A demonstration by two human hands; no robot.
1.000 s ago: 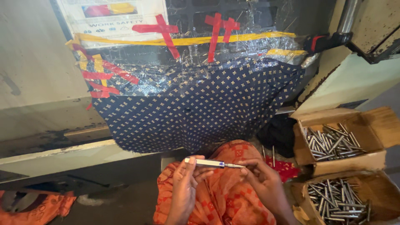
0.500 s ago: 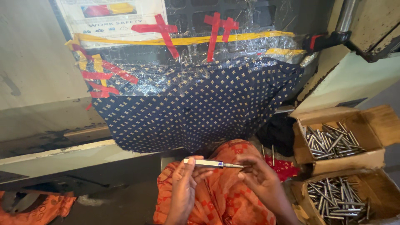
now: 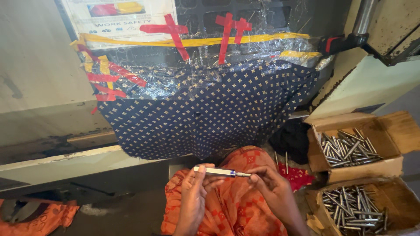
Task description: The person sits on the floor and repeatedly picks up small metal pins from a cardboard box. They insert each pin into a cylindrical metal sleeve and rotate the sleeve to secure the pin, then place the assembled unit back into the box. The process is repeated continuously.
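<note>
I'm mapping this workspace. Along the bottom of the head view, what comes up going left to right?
Orange cloth → left hand → small metal tool → right hand → lower cardboard box of metal pins.

cloth (image 3: 210, 118): navy blue, small gold crosses all over
tape strips (image 3: 168, 32), above the cloth: red crosses, a yellow band
garment (image 3: 236, 205), below the cloth: orange with red checks
rod (image 3: 218, 171), below the cloth: silver-white, dark band
pins (image 3: 345, 148), right of the cloth: shiny grey, in brown boxes (image 3: 389, 126)
machine panel (image 3: 30, 74), left of the cloth: pale grey-green
</note>
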